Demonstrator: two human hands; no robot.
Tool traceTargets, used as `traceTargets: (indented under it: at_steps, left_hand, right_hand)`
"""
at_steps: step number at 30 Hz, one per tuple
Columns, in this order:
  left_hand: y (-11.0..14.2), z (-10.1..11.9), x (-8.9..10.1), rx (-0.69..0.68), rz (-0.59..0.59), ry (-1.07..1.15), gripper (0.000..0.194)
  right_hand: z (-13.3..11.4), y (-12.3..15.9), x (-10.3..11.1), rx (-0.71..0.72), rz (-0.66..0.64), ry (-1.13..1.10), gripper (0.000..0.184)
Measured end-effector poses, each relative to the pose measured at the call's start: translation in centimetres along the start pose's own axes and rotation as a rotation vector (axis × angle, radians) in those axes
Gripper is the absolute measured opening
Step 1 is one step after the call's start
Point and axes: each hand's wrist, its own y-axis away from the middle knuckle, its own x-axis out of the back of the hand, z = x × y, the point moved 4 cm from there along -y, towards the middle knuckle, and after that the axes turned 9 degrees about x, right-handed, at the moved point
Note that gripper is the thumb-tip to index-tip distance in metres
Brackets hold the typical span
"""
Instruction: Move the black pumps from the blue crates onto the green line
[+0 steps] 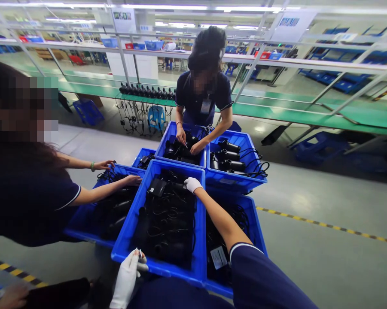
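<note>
Left hand (127,279) bunched at blue crate (154,263) | pinch unclear; right hand (192,184) closed over black cables (167,227) | contact hidden

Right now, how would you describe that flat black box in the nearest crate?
Among the blue crates, take the nearest, piled with black cables. The box sits on top by the far rim, just left of the white-gloved right hand.

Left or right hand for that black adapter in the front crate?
Right, likely: the white-gloved right hand is over the far corner of the blue plastic crate, close to the black adapter. The gloved left hand sits back at the near rim, farther away.
</note>
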Motion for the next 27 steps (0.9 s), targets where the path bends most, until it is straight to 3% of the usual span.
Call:
traceTargets:
  at_steps: [8, 16, 27]
  left_hand:
    - [-0.65, -0.81, 0.27, -0.034, -0.034, -0.027, 0.067]
    - [0.08, -0.17, -0.03, -0.094, -0.047, -0.02, 0.061]
    - [0.2, -0.56, -0.01, -0.141, -0.051, 0.005, 0.059]
  right_hand:
    - [-0.03, -0.38, -0.48, 0.034, -0.001, 0.043, 0.03]
    - [-0.13, -0.78, -0.86, 0.083, -0.025, 0.123, 0.029]
    - [-0.85, 0.02, -0.35, 0.134, -0.056, 0.237, 0.034]
